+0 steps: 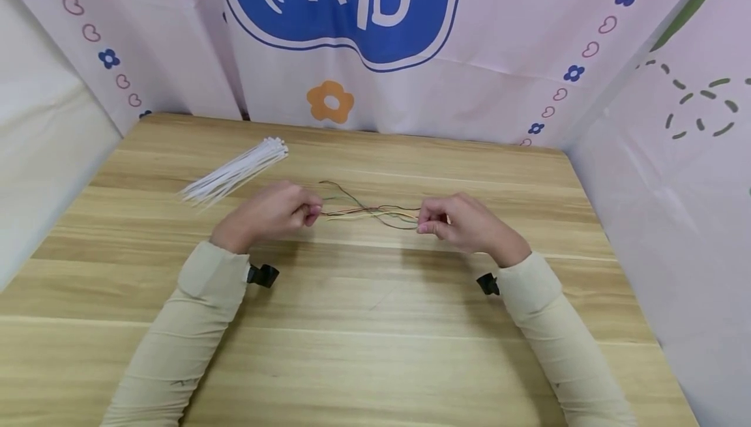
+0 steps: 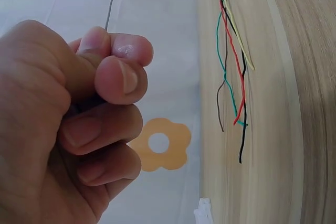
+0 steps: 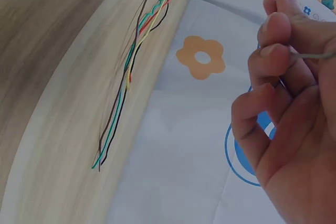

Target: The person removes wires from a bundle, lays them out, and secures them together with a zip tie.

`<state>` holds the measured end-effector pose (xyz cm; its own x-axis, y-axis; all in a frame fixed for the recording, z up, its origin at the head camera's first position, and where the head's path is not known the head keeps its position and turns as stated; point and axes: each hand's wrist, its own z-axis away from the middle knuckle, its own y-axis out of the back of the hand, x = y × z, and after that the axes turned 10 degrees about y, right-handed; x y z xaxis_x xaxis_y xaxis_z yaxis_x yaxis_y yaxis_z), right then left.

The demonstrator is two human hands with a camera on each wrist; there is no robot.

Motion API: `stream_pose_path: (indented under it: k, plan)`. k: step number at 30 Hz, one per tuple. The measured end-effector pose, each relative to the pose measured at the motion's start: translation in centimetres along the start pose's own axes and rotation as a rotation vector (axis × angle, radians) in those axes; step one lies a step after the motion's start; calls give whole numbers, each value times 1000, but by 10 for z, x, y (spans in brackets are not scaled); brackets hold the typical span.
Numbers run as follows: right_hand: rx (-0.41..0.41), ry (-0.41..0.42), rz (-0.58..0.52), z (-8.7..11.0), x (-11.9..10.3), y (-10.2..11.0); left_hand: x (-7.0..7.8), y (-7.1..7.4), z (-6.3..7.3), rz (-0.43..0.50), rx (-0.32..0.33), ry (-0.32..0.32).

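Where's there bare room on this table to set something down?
The widest bare patch of table lies between the left sleeve and right sleeve; another, between the right hand and table's right edge. Crowded: coloured wires between right hand and left hand, and white cable ties beyond the left.

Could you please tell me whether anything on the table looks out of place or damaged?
Nothing looks spilled or visibly damaged. Only the coloured wires on the table look untidy: they cross loosely and their ends are uneven, whereas the white cable ties lie together in one bundle.

Wires (image 1: 375, 210) lie, seemingly on the table (image 1: 375, 362), right of zip ties (image 1: 237, 169).
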<state>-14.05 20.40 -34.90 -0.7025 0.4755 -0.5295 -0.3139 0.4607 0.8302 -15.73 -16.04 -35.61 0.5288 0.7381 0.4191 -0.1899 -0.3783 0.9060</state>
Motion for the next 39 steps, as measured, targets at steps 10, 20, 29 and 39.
stream_pose_path:
  k: [10, 20, 29, 39]
  plan:
    - [-12, 0, 2, 10, 6, 7, -6, 1, 5, 5, -12, 22]
    - [1, 6, -16, 20, 10, 12, -6, 3, 6, 16, -27, 33]
    - [17, 0, 19, 25, 12, 16, -6, 4, 6, 11, -31, 37]
    - [7, -26, 136, 27, 13, 19, -4, 5, 5, -5, -30, 37]
